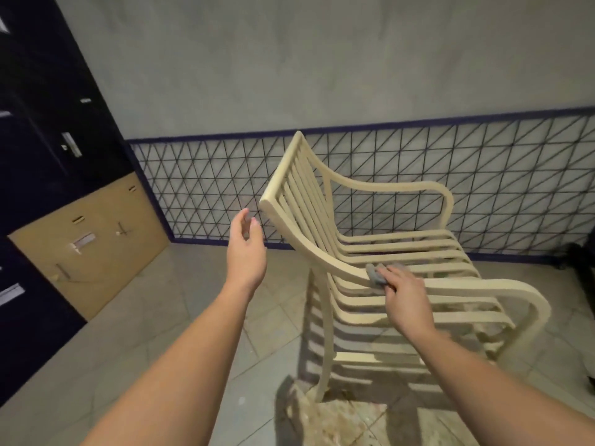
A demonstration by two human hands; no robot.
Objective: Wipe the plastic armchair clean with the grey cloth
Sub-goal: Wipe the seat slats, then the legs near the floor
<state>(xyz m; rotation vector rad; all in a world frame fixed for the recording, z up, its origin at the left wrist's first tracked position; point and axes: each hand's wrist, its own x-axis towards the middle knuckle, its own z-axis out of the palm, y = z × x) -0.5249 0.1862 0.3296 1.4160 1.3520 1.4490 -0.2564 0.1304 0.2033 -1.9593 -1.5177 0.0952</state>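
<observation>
**Cloth on the near armrest, free hand just off the backrest**

From my remote seat I see the right hand pressing the grey cloth onto the near armrest of the plastic armchair. Its fingers are bent over the bunched cloth, grasping it against the rail. That armrest runs as one long curved bar from the backrest, to the left, out to the front loop on the right, so I judge the wipe must follow that axis. The cloth sits at the backrest end, with most of the rail lying to the right of it.

My left hand hangs in the air just beside the backrest's top corner, not touching it, fingers released and loosely spread. It is the nearer hand for steadying the chair.

The armchair is cream-coloured, slatted across seat and back, with thin legs, standing on a tiled floor near a wall. A dirty patch marks the floor by the near leg.
</observation>
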